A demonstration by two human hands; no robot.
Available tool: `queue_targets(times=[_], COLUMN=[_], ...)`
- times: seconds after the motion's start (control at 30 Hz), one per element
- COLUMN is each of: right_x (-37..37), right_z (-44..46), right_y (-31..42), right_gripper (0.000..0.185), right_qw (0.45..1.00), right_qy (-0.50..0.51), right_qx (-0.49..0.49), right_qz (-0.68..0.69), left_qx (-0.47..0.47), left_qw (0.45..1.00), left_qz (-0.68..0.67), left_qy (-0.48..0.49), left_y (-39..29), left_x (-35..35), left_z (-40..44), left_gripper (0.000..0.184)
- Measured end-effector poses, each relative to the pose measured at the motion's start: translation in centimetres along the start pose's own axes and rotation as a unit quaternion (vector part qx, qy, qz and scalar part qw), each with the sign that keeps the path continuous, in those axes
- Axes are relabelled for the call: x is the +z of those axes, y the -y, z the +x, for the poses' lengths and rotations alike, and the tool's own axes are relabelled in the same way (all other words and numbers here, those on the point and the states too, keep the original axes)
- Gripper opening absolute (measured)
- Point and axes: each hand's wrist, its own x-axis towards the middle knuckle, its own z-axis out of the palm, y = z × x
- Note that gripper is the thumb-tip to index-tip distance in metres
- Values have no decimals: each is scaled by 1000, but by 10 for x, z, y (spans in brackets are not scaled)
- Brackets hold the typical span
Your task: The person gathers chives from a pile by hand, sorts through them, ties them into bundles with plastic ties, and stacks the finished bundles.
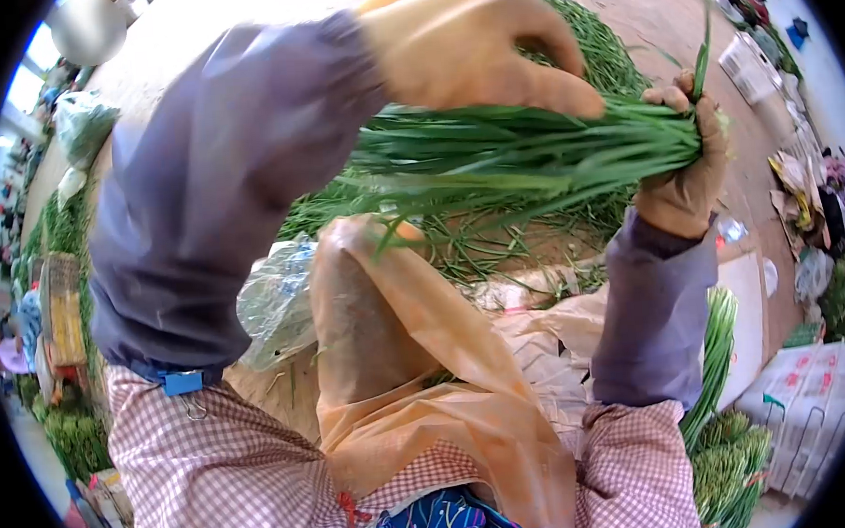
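Note:
A bunch of long, flat green leaves, looking like garlic chives (531, 146), lies level in front of me. My right hand (689, 165), in a brownish glove, is closed around its right end. One leaf (704, 48) sticks up from that grip. Over the bunch reaches my left hand (487, 52), in a yellowish glove, with thumb and forefinger bent and a gap between them. The thumb tip is at the leaves' upper edge; whether it presses on them is unclear. Behind and below, a heap of loose chives (593, 41) is spread on the ground.
An orange-tan plastic apron (428, 360) covers my knee. Clear plastic (279, 297) lies to its left. Tied green bundles (730, 468) are at lower right, beside white printed packaging (808, 405). A white crate (747, 65) stands farther right, and a filled green bag (83, 125) at far left.

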Motion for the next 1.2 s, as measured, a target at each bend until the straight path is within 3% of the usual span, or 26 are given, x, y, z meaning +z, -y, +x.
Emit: queue_targets(times=[0.03, 0.07, 0.1, 0.17, 0.23, 0.27, 0.37, 0.4, 0.47, 0.53, 0.6, 0.63, 0.7, 0.77, 0.8, 0.83, 0.87, 0.93, 1.0, 1.03, 1.07, 1.13, 1.17, 1.2], right_x=[6, 33, 39, 40, 26, 17, 0, -4, -29, -18, -18, 5, 23, 45, 53, 57, 57, 48, 41, 42, 42, 44, 49, 55], right_z=[-6, -23, -32, -59, -91, -107, -136, -137, -129, -118, -114, -118, -129, -133, -140, -149, -158, -169, -164, -156, -160, -171, -166, -153], right_y=[-17, -29, -45, -82, -113, -124, -135, -132, -129, -112, -98, -82, -65, -62, -63, -67, -75, -89, -94, -97, -95, -95, -100, -93], right_gripper=[32, 31, 29, 23, 20, 22, 34, 35, 45, 55, 66, 67, 60, 51, 51, 48, 46, 38, 38, 25, 21, 15, 24, 26], right_qw=[998, 991, 979, 965, 957, 946, 935, 922, 944, 967, 936, 880, 851, 717, 648, 640, 633, 658, 693, 717, 815, 942, 964, 963], right_qy=[10, 30, 31, -8, -78, -111, -100, -84, -49, -80, 10, 58, 248, 424, 480, 484, 487, 473, 461, 457, 362, 147, -1, -101], right_qx=[1, 63, 108, 148, 171, 195, 298, 343, 326, 230, 31, -2, 78, 33, -1, -19, -37, -94, -93, -123, -50, 84, 86, 148], right_qz=[64, 113, 168, 217, 223, 235, 161, 158, 32, -76, -351, -471, -456, -552, -591, -596, -600, -578, -546, -512, -449, -288, -251, -202], left_qx=[4, 7, -25, -103, -186, -219, -219, -230, -271, -299, -306, -298, -275, -158, -2, 128, 96, 59, 67, 26, -17, -196, -181, -197], left_qw=[999, 995, 975, 895, 786, 691, 560, 489, 427, 423, 422, 421, 408, 521, 698, 816, 810, 808, 817, 775, 727, 478, 534, 572], left_qz=[26, 52, -74, -279, -501, -633, -771, -821, -852, -847, -846, -850, -858, -837, -716, -559, -578, -586, -573, -631, -686, -847, -818, -788], left_qy=[44, 90, 209, 331, 310, 271, 210, 184, 134, 118, 106, 107, 149, 47, 18, -72, -36, 24, -14, 6, 20, 125, 111, 112], left_y=[-6, -9, 3, 42, 68, 76, 84, 79, 69, 71, 76, 79, 89, 79, 83, 85, 85, 79, 76, 75, 74, 73, 65, 56], left_x=[-4, -7, 4, 46, 101, 135, 213, 225, 234, 234, 233, 235, 242, 245, 246, 244, 240, 226, 234, 235, 235, 225, 223, 214], left_z=[1, 3, 11, 0, -45, -70, -115, -126, -135, -140, -144, -143, -143, -147, -150, -153, -153, -150, -144, -144, -144, -148, -144, -143], left_gripper=[60, 68, 74, 80, 73, 67, 45, 44, 43, 44, 45, 46, 46, 45, 50, 59, 68, 63, 60, 59, 58, 58, 63, 67])
